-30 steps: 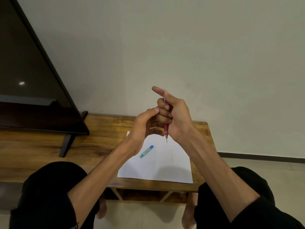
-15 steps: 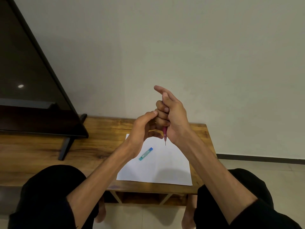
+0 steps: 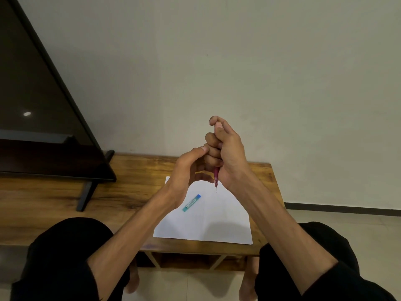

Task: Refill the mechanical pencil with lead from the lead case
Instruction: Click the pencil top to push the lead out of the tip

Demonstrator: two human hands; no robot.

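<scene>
Curling its raised forefinger down, right hand (image 3: 227,153) grips pencil (image 3: 216,178); left hand (image 3: 188,168) loosely curled.

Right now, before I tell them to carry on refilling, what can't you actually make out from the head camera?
- Top end of the mechanical pencil: hidden inside the right hand; only the tip shows.
- Whether the left hand holds a lead: its fingertips are tucked behind the right hand, and a lead is too thin to see.
- Lead case on the paper: label too small to read; open or closed unclear.
</scene>
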